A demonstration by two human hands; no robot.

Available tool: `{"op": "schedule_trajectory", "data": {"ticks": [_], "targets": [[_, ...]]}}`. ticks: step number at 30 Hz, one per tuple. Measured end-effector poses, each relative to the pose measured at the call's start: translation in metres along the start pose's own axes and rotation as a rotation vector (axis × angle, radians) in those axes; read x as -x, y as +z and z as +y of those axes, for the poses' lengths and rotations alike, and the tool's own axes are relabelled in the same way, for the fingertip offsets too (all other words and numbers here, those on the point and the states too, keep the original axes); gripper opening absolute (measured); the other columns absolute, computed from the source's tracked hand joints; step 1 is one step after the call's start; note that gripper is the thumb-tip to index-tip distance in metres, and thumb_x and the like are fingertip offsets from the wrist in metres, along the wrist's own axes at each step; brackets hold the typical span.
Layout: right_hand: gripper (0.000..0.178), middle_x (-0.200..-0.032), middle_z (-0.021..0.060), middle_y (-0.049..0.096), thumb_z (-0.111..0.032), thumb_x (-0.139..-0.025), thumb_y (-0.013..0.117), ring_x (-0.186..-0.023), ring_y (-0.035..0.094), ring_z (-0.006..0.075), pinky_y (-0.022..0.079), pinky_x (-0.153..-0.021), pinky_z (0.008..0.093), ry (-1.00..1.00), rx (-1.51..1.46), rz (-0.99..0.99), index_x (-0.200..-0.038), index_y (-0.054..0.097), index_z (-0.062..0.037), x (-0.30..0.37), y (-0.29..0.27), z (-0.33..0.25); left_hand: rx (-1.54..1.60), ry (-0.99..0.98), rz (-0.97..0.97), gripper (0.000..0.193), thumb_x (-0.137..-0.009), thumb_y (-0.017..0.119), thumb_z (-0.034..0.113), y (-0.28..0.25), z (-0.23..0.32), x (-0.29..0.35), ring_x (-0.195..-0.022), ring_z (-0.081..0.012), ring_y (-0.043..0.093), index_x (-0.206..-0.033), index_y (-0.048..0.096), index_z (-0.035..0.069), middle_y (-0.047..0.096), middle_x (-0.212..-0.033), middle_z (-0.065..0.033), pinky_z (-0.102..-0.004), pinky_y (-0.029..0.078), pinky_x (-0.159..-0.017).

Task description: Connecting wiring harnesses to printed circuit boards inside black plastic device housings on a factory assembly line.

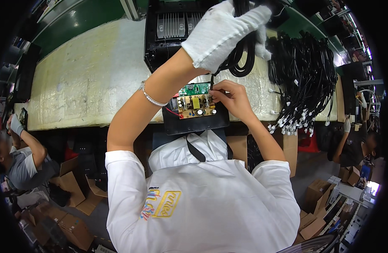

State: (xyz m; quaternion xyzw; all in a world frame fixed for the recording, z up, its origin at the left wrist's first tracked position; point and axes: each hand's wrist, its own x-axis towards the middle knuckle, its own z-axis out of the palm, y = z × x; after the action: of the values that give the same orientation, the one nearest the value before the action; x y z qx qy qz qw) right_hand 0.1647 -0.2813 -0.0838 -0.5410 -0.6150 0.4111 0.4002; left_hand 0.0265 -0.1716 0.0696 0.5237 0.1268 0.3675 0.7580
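Observation:
My left hand [215, 36], in a white glove, reaches across the table and grips a looped black cable [243, 63]. The top of the loops is partly hidden by the glove's fingers. Bare and pinched closed, my right hand [232, 99] holds the lower end of that cable close to the right side of a circuit board. The tan circuit board [185, 113] carries a yellow transformer and several capacitors, with a green board [189, 90] just beyond it. Both boards lie in a black housing [198, 125] at the table's near edge. A red wire [172, 112] runs at the tan board's left.
A large heap of black cables with white connectors [301, 80] hangs over the table's right side. At the back stands a black case with metal heat sinks [171, 26]. The table [86, 80] has a wrinkled cover. Co-workers [23, 156] sit left and right; cardboard boxes [74, 230] stand below.

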Motion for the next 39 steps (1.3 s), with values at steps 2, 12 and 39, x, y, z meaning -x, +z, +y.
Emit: {"op": "schedule_trajectory", "data": {"ticks": [2, 12, 39], "targets": [[0.008, -0.088, 0.0093, 0.066, 0.001, -0.084, 0.069, -0.077, 0.067, 0.0153, 0.055, -0.065, 0.0253, 0.009, 0.039, 0.036, -0.09, 0.067, 0.0062, 0.001, 0.003, 0.005, -0.078, 0.091, -0.05, 0.029, -0.099, 0.058, 0.031, -0.002, -0.001, 0.002, -0.06, -0.0122, 0.063, -0.086, 0.056, 0.005, 0.06, -0.071, -0.004, -0.0237, 0.052, -0.057], [0.007, -0.084, 0.0092, 0.064, -0.004, -0.078, 0.073, -0.082, 0.059, 0.0258, 0.044, -0.077, 0.0329, -0.327, 0.273, 0.193, -0.084, 0.068, -0.0022, 0.011, 0.003, 0.024, 0.135, 0.013, -0.096, 0.043, -0.099, 0.052, 0.043, -0.022, -0.015, -0.002, -0.076, -0.0198, 0.067, -0.101, 0.057, 0.0, 0.067, -0.081, -0.0093, -0.0321, 0.055, -0.076], [0.021, -0.074, 0.0191, 0.068, -0.016, -0.079, 0.071, -0.07, 0.067, 0.0301, 0.05, -0.064, 0.0354, 0.189, 0.688, 0.295, -0.08, 0.068, 0.0048, -0.068, -0.101, 0.032, -1.508, 0.076, -0.264, 0.021, -0.096, 0.047, 0.01, -0.095, -0.145, 0.071, -0.105, -0.0295, 0.062, -0.109, 0.058, -0.002, 0.063, -0.109, -0.0161, -0.0359, 0.049, -0.092]]}}
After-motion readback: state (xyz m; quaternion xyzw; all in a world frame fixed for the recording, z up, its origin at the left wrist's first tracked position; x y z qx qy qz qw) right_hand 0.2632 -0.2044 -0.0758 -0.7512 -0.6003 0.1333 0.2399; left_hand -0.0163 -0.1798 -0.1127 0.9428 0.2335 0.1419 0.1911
